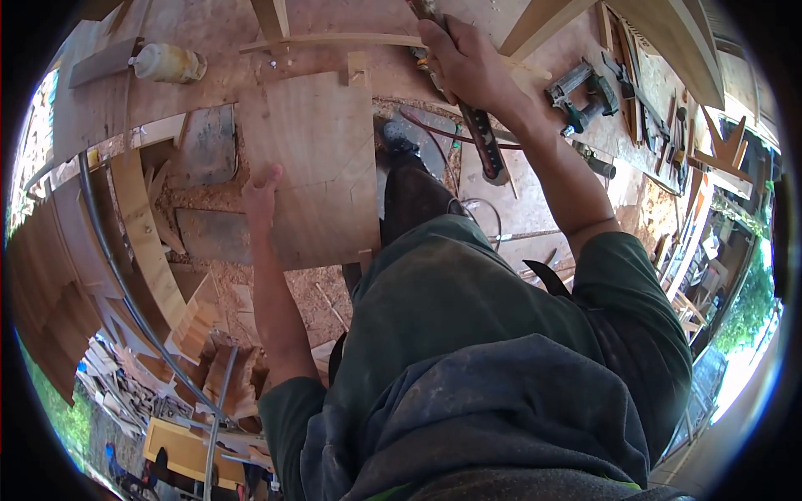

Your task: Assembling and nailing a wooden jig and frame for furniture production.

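Note:
My left hand [261,200] grips the left edge of a pale wooden panel [322,167], its thumb on top and its fingers hidden at the edge. The panel spans from the workbench toward my body, with a small wood block [357,68] at its far right corner. Beyond the panel to the right, my right hand [472,67] is closed around a long, dark, worn tool [482,138]. One end of the tool points down toward me with light spots on it; its other end runs out past the top of the view, so its kind is unclear.
On the workbench [326,21], a white glue bottle [170,63] lies at the far left. A grey-green nail gun [582,93] rests at the right near several hand tools. A red hose [451,132] runs beside the panel. Wooden boards [146,221] stand at left; sawdust covers the floor.

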Action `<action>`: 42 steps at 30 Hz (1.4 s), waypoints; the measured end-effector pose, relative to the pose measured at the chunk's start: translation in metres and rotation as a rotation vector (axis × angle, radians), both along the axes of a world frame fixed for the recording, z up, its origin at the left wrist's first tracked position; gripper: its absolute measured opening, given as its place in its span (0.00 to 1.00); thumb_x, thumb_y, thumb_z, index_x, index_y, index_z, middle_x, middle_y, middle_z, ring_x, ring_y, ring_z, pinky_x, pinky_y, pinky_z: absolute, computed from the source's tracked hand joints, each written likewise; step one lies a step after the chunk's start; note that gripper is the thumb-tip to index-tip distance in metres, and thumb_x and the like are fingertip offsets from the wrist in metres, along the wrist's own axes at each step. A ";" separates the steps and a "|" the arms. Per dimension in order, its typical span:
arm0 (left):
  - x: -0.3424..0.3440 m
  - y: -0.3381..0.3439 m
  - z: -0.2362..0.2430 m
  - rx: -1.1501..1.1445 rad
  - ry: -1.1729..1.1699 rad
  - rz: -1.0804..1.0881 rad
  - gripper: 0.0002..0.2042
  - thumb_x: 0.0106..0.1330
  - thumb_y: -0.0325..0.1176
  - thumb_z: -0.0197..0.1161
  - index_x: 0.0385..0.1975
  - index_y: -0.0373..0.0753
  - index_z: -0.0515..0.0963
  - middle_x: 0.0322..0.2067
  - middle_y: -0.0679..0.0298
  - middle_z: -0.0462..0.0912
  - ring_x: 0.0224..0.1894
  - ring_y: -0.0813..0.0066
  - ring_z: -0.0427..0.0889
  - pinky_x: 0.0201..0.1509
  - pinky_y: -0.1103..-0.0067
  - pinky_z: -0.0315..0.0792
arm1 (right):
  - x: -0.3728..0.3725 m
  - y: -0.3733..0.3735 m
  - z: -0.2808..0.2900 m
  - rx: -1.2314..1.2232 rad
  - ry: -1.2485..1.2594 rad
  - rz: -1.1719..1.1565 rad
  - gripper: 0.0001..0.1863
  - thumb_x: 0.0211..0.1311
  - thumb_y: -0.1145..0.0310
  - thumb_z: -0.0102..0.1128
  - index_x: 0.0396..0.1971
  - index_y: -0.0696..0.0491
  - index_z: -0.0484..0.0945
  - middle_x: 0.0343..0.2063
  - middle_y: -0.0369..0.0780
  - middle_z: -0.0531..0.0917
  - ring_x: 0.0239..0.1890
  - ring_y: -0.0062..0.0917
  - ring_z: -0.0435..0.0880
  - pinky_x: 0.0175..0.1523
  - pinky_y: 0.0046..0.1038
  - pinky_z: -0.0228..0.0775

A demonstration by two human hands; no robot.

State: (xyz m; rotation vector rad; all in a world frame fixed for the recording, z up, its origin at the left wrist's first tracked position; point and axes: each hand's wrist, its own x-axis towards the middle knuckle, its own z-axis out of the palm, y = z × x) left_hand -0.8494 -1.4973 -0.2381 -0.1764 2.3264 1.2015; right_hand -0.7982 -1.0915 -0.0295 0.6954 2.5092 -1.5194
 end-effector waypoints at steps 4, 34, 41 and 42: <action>-0.004 0.013 0.014 0.069 -0.063 0.002 0.25 0.60 0.48 0.71 0.42 0.27 0.82 0.39 0.57 0.87 0.43 0.69 0.83 0.50 0.74 0.73 | 0.025 -0.015 -0.058 0.065 -0.281 0.286 0.20 0.74 0.56 0.48 0.37 0.61 0.75 0.20 0.43 0.74 0.23 0.27 0.78 0.31 0.36 0.69; -0.003 0.022 0.041 -0.107 -0.108 -0.024 0.28 0.57 0.52 0.73 0.45 0.31 0.82 0.40 0.60 0.87 0.44 0.71 0.83 0.49 0.75 0.73 | 0.050 -0.041 -0.065 0.307 -0.066 0.335 0.20 0.70 0.56 0.50 0.36 0.62 0.73 0.24 0.58 0.80 0.31 0.56 0.81 0.39 0.51 0.71; -0.002 0.014 0.026 0.013 -0.139 -0.019 0.29 0.57 0.52 0.72 0.45 0.30 0.82 0.40 0.58 0.86 0.44 0.70 0.84 0.49 0.75 0.73 | 0.021 -0.013 -0.017 0.110 0.067 -0.091 0.21 0.73 0.53 0.48 0.43 0.59 0.71 0.28 0.57 0.80 0.36 0.55 0.80 0.39 0.46 0.70; -0.002 0.018 0.030 0.013 -0.151 0.000 0.29 0.57 0.53 0.72 0.44 0.30 0.82 0.39 0.58 0.87 0.43 0.70 0.84 0.48 0.75 0.73 | 0.028 -0.017 -0.038 0.167 0.038 -0.059 0.21 0.72 0.54 0.48 0.44 0.60 0.71 0.30 0.58 0.80 0.36 0.55 0.80 0.40 0.46 0.70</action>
